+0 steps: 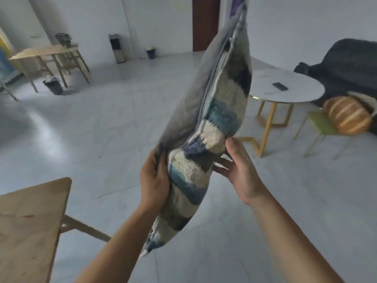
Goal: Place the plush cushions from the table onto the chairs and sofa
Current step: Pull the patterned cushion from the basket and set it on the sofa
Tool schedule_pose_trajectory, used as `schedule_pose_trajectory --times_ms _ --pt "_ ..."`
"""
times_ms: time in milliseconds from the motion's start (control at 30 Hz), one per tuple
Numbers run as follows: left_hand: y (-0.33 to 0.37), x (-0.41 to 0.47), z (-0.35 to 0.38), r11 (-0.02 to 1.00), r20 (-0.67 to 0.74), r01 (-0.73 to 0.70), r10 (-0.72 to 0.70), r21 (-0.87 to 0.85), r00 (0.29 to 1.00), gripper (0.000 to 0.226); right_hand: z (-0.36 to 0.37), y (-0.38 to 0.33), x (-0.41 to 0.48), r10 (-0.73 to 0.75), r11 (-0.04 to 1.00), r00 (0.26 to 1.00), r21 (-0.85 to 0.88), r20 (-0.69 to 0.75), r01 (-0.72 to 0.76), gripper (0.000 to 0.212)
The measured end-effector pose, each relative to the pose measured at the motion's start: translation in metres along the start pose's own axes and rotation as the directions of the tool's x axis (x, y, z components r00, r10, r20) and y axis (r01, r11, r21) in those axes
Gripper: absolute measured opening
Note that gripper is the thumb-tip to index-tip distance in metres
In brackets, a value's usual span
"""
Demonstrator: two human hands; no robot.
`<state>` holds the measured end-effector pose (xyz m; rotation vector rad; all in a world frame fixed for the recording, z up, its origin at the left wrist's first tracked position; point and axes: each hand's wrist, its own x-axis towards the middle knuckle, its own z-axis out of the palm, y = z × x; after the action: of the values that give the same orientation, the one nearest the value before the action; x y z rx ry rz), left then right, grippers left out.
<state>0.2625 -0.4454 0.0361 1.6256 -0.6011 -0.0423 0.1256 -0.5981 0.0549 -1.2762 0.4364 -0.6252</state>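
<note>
**In the middle of the room, a striped cushion is held up in two hands**

On the right stands a round white table (289, 90) with yellow legs. A small dark flat thing (279, 86) lies on top of it. Just beside this table is a green chair (320, 123), and an orange striped cushion (346, 117) sits on the chair. Behind them is a dark sofa (346, 64). A wooden table (30, 221) shows in the bottom left corner. Far off on the left are another wooden table (40, 53) and a dark bin (53, 85) on the floor near it. A brown door (206, 23) is in the back wall.

The blue, white and grey striped cushion (212, 123) is up in the air in front of the person. It stands tall and leans a bit to the right. It hides part of the round table and part of the door.

The left hand (155, 180) grips the grey back side of the cushion, with its fingers curled into the cloth. The right hand (240, 170) is mostly open. Its fingers are nearly straight and touch the fluffy striped side from below, and its thumb rests on the edge.
</note>
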Motion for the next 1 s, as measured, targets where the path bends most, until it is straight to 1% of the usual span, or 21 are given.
schedule_pose_trajectory --times_ms 67,167,233,267,300,367,400,433,500,533,567,600,633,667,733,800,833,867,900,967,1000 --pt "0.014 -0.001 0.054 1.000 0.001 -0.010 0.010 -0.008 1.000 0.022 -0.064 -0.005 -0.003 0.040 0.999 0.996 -0.013 -0.077 -0.041 0.096" --pt "0.035 -0.013 0.138 1.000 0.060 -0.012 0.013 -0.023 0.998 0.026 -0.151 -0.009 -0.007 0.078 0.994 0.969 -0.061 -0.234 -0.094 0.075" --pt "0.046 -0.025 0.188 0.998 0.113 0.024 -0.017 -0.060 0.994 0.028 -0.203 -0.009 -0.015 0.117 0.986 0.939 -0.074 -0.324 -0.149 0.075" --pt "0.049 -0.030 0.211 0.996 0.134 0.042 -0.031 -0.080 0.990 0.029 -0.230 -0.006 -0.019 0.142 0.980 0.922 -0.081 -0.361 -0.182 0.080" --pt "0.052 -0.032 0.234 0.993 0.160 0.064 -0.048 -0.102 0.986 0.030 -0.254 -0.005 -0.023 0.156 0.976 0.904 -0.079 -0.399 -0.204 0.092" --pt "0.059 -0.033 0.279 0.987 0.226 0.105 -0.074 -0.125 0.971 0.035 -0.301 -0.002 -0.027 0.165 0.974 0.866 -0.058 -0.471 -0.217 0.129" --pt "0.064 -0.035 0.302 0.984 0.263 0.115 -0.075 -0.137 0.962 0.037 -0.325 -0.002 -0.027 0.180 0.974 0.847 -0.030 -0.499 -0.225 0.136" --pt "0.070 -0.038 0.326 0.982 0.302 0.122 -0.074 -0.145 0.950 0.039 -0.348 -0.003 -0.027 0.201 0.974 0.843 0.010 -0.500 -0.226 0.129" --pt "0.075 -0.041 0.377 0.976 0.390 0.161 -0.094 -0.144 0.916 0.036 -0.393 -0.008 -0.023 0.245 0.969 0.834 0.148 -0.494 -0.196 0.089" --pt "0.072 -0.038 0.403 0.967 0.425 0.211 -0.133 -0.143 0.895 0.030 -0.416 -0.010 -0.020 0.262 0.961 0.822 0.213 -0.506 -0.175 0.078" --pt "0.073 -0.034 0.431 0.957 0.454 0.256 -0.169 -0.138 0.875 0.029 -0.441 -0.013 -0.017 0.263 0.955 0.803 0.261 -0.535 -0.139 0.080" --pt "0.075 -0.028 0.461 0.953 0.498 0.268 -0.165 -0.143 0.851 0.035 -0.469 -0.016 -0.012 0.245 0.956 0.773 0.280 -0.586 -0.091 0.090" --pt "0.080 -0.022 0.493 0.944 0.553 0.276 -0.136 -0.178 0.822 0.038 -0.496 -0.024 -0.006 0.210 0.964 0.728 0.264 -0.653 -0.041 0.098" --pt "0.082 -0.016 0.529 0.925 0.610 0.305 -0.108 -0.228 0.785 0.039 -0.525 -0.034 -0.001 0.166 0.974 0.679 0.227 -0.715 0.001 0.098" --pt "0.093 -0.012 0.597 0.860 0.729 0.396 -0.042 -0.321 0.683 0.052 -0.580 -0.061 0.011 0.062 0.991 0.584 0.120 -0.809 0.062 0.085" --pt "0.104 -0.009 0.674 0.810 0.834 0.499 -0.024 -0.306 0.551 0.048 -0.642 -0.090 0.019 -0.017 0.997 0.494 0.021 -0.869 0.072 0.083" --pt "0.111 -0.007 0.706 0.798 0.872 0.532 -0.020 -0.281 0.490 0.060 -0.666 -0.104 0.020 -0.073 0.997 0.462 -0.046 -0.884 0.068 0.083" --pt "0.112 -0.002 0.728 0.822 0.899 0.514 -0.005 -0.245 0.438 0.070 -0.681 -0.115 0.019 -0.125 0.992 0.429 -0.107 -0.894 0.064 0.078" --pt "0.118 0.001 0.764 0.838 0.911 0.495 0.007 -0.230 0.411 0.074 -0.706 -0.129 0.020 -0.174 0.985 0.394 -0.164 -0.902 0.057 0.068" --pt "0.137 0.005 0.826 0.894 0.901 0.419 -0.039 -0.162 0.431 0.081 -0.747 -0.152 0.018 -0.260 0.964 0.325 -0.262 -0.909 0.040 0.047" --pt "0.153 -0.001 0.869 0.905 0.912 0.393 -0.013 -0.164 0.411 0.082 -0.775 -0.166 0.013 -0.299 0.952 0.275 -0.307 -0.914 0.015 0.038"
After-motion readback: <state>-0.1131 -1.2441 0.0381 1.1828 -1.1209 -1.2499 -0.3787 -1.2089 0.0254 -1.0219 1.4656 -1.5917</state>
